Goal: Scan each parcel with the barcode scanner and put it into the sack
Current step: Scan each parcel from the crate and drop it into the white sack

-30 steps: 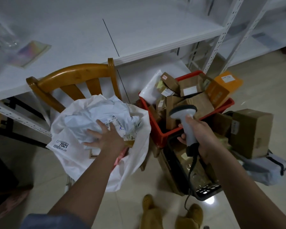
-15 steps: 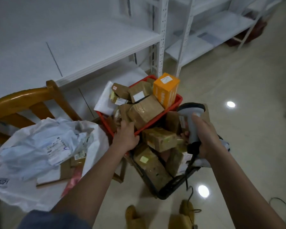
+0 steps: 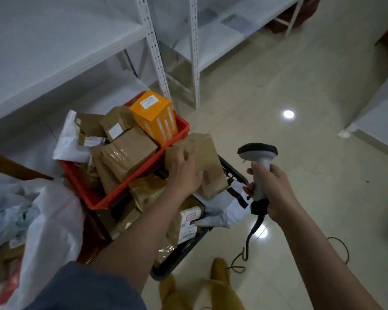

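My left hand (image 3: 184,173) lies on a brown cardboard parcel (image 3: 207,164) that rests on the black basket (image 3: 233,173), fingers spread over its near side. My right hand (image 3: 271,189) grips the handle of the grey barcode scanner (image 3: 259,157), held upright to the right of that parcel, its cable hanging to the floor. A red crate (image 3: 121,189) behind the black basket holds several brown parcels and an orange box (image 3: 154,115). The white sack (image 3: 52,224) gapes at the lower left with parcels inside.
White metal shelving (image 3: 152,48) stands behind the crate. A white poly mailer (image 3: 224,209) lies in the black basket. A wooden chair edge (image 3: 7,164) shows at the left. Glossy tile floor (image 3: 300,97) spreads to the right; my feet are at the bottom.
My left hand left the sack, crossed the red crate and now lies on the brown parcel on the black basket. The view swung right; the scanner stays upright in my right hand.
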Available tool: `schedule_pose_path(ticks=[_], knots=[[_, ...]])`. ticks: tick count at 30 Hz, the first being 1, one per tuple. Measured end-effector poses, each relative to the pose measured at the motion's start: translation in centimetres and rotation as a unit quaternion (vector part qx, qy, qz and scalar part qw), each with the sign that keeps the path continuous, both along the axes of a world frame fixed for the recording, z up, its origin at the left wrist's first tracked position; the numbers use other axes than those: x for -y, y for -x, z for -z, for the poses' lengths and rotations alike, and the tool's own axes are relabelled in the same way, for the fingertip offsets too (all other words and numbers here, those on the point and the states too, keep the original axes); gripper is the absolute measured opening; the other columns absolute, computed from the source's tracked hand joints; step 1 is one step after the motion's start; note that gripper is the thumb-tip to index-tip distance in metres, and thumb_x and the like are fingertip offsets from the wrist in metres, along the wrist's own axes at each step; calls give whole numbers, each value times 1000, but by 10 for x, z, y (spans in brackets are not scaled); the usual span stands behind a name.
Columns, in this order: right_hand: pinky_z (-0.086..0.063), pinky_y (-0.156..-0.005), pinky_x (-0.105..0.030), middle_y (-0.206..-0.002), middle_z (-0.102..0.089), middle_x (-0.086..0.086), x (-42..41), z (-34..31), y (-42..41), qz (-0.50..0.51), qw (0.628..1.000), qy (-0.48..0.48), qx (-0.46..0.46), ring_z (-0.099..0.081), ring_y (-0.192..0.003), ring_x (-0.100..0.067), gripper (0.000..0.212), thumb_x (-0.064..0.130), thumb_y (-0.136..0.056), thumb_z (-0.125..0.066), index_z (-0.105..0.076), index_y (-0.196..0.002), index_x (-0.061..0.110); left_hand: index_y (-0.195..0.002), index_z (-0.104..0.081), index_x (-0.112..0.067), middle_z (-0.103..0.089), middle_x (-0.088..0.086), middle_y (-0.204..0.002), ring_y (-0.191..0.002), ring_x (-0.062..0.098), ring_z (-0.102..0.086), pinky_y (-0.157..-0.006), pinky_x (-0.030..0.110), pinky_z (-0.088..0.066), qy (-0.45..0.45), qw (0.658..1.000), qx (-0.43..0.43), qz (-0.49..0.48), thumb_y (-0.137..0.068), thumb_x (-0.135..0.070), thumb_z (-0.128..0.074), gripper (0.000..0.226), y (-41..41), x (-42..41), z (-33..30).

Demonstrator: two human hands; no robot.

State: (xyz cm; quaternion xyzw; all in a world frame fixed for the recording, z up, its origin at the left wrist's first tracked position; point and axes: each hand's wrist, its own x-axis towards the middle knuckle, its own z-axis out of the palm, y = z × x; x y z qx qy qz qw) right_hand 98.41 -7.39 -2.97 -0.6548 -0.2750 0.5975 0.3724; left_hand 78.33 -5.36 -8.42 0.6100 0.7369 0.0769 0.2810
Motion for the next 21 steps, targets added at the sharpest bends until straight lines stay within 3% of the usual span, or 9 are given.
schedule_pose_path(ticks=[3,6,11,14,18,21], knots=[[-57,-58,-32,-87,-59,-10,-6,20,-7,3,1000,11,-8,-59,-49,-11,15,30,-96,-61,-57,-100,16,-156,-10,-23,-3,5,-163,-149,32,-6,-119,52,-15,-11,997,-72,36,-95,-30,-58,78,-3,-32,7],[-58,-63,-34,-87,-62,-11,-7,37,-13,2,1000,23,-17,-63,-50,-10,18,33,-94,-63,-58,-103,17,-157,-4,-24,-5,0,-164,-150,28,-5,-121,53,-5,25,993,-92,62,-94,-35,-58,83,-2,-47,18],[-56,-62,-36,-86,-58,-10,-19,57,-18,13,999,24,-26,-61,-49,-9,22,30,-93,-66,-54,-108,17,-153,-22,-21,-18,8,-155,-141,36,-19,-115,50,-27,9,997,-82,-12,-92,-45,-57,74,1,-37,30],[-57,-60,-33,-86,-55,-10,-35,72,-10,18,999,22,-36,-58,-46,-5,20,23,-93,-65,-50,-105,19,-147,-35,-23,-23,7,-142,-131,29,-24,-104,41,-38,-11,994,-46,-98,-91,-51,-54,65,11,-28,36],[-55,-57,-35,-86,-56,-12,-50,99,15,-47,998,36,-26,-59,-49,-13,25,26,-94,-63,-48,-111,19,-119,-51,-26,-28,-3,-121,-122,22,-30,-83,33,-37,-58,974,24,-215,-89,-58,-52,44,24,-18,43],[-52,-52,-28,-88,-55,-11,-52,114,36,-93,992,62,-58,-57,-45,-11,23,23,-94,-62,-47,-112,23,-102,-46,-28,-28,-6,-114,-117,27,-39,-83,42,-50,-37,957,77,-278,-84,-63,-56,40,32,-11,47]])
